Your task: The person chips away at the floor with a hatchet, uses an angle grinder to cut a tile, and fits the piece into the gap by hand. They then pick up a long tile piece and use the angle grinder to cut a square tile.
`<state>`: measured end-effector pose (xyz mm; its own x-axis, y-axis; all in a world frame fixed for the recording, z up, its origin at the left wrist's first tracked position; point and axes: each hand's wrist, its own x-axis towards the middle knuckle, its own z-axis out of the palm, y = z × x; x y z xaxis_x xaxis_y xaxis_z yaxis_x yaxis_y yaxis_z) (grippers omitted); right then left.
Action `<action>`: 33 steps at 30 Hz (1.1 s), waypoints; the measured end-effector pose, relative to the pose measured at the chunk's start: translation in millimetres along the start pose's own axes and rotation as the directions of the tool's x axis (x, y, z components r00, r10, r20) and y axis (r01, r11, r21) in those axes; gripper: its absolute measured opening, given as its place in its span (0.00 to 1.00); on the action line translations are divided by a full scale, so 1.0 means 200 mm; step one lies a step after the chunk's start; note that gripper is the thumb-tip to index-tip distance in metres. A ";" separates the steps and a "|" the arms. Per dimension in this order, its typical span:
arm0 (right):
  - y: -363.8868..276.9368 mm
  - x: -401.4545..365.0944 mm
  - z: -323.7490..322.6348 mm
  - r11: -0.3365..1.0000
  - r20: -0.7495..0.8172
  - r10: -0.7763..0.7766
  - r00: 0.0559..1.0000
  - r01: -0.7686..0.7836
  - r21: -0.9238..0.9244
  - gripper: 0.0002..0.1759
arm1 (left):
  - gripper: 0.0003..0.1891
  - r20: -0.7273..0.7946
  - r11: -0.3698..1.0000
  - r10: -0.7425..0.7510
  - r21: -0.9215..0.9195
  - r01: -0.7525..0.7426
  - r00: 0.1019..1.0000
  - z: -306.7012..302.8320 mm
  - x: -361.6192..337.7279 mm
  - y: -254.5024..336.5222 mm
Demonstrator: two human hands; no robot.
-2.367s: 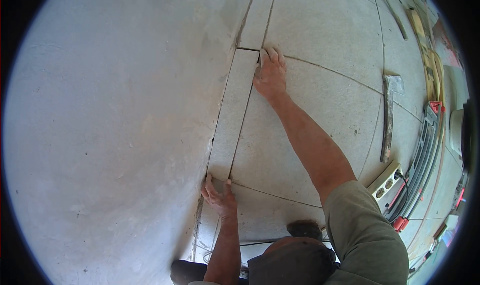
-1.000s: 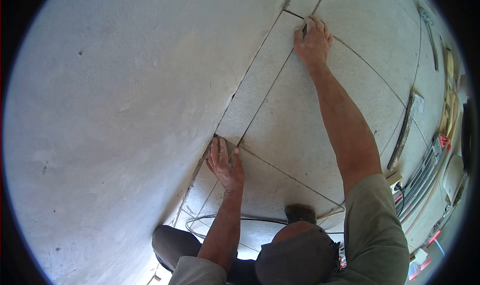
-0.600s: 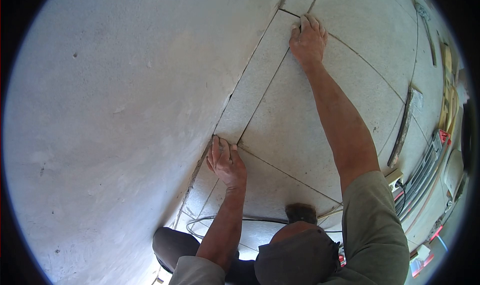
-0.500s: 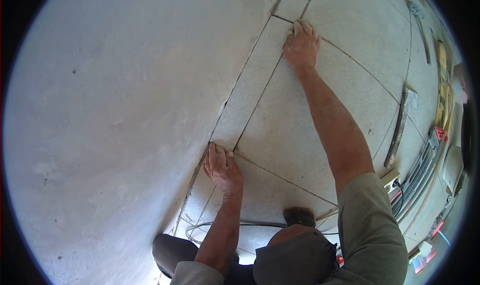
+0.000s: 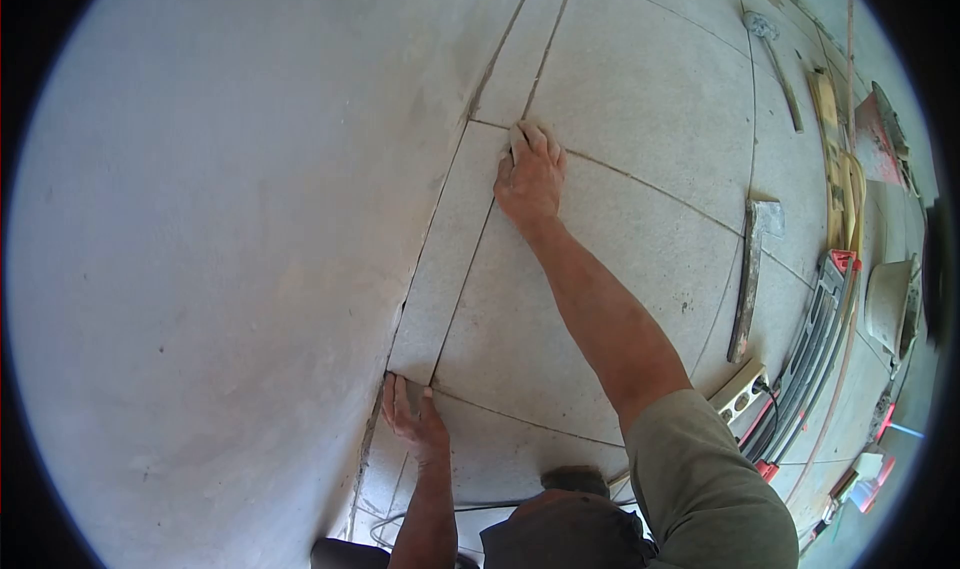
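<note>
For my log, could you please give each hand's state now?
Left hand: open, empty, fingertips at the narrow tile's near end.
Right hand: open, empty, flat at its far end.

A long dark metal bar lies on the large grey floor tiles. Near it sit a white power strip and a red-capped grey level.

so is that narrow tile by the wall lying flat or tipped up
Flat: the narrow tile sits level with the big tile beside it, no edge raised.
</note>
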<state>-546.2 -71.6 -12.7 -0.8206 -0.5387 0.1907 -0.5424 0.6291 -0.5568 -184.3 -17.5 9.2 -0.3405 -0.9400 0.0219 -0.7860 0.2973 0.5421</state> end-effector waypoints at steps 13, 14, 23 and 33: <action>-0.02 0.00 -0.02 0.988 0.001 0.075 0.997 -0.074 0.133 0.24 | 0.28 0.002 0.985 0.116 0.127 -0.116 0.993 0.02 0.00 0.06; -0.02 -0.01 -0.02 0.988 -0.001 0.080 0.997 -0.079 0.136 0.24 | 0.28 0.005 0.988 0.098 0.120 -0.098 0.995 0.02 0.00 0.07; -0.02 0.01 -0.04 0.979 -0.030 0.079 0.996 -0.072 0.188 0.28 | 0.28 -0.003 0.982 -0.051 0.180 0.051 0.999 0.05 0.01 0.11; -0.05 0.03 -0.05 0.986 -0.023 0.082 0.996 -0.078 0.146 0.25 | 0.28 0.015 0.978 -0.078 0.196 0.073 0.997 0.05 0.02 0.12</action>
<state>-547.6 -74.8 1.6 -0.8662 -0.4725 0.1628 -0.4449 0.5808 -0.6817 -210.5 -13.0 13.4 -0.2862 -0.9576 -0.0329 -0.8945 0.2547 0.3674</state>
